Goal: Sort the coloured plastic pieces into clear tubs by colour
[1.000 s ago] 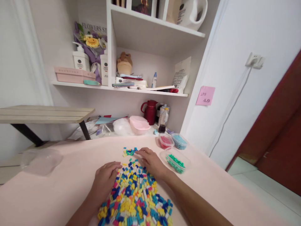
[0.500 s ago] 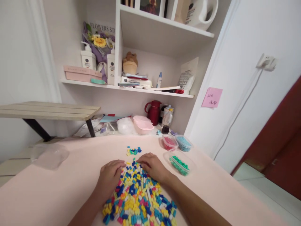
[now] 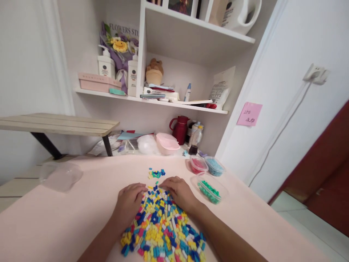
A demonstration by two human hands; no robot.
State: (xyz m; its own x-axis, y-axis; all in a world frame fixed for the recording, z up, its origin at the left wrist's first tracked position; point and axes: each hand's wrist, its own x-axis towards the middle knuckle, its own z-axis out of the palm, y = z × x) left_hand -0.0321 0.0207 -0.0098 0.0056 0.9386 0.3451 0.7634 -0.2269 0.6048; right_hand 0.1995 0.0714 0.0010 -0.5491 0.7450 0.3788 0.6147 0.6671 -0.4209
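Observation:
A broad heap of small toy building bricks (image 3: 155,231), in yellow, blue, teal, white and pink, lies on the pink tabletop. My left hand (image 3: 129,200) rests at the heap's upper left edge, thumb apart from its loosely curved fingers. On the upper right edge my right hand (image 3: 177,191) lies with its fingers bent down over the bricks; their tips are partly hidden. I see nothing held in either hand. Between the fingertips are a few loose bricks (image 3: 155,188). Just beyond them sits a smaller cluster of bricks (image 3: 156,173), blue, green and yellow.
To the right stand clear tubs of green bricks (image 3: 209,191), pink-red pieces (image 3: 198,165) and light blue pieces (image 3: 214,166). A clear plastic container (image 3: 60,176) is at the left edge. Behind are a pink bowl (image 3: 167,143), a red jug (image 3: 180,130) and a wooden stand (image 3: 60,123).
The camera view has shifted slightly, so the scene sits a little to the right. Both hands stay at nearly the same places on the heap.

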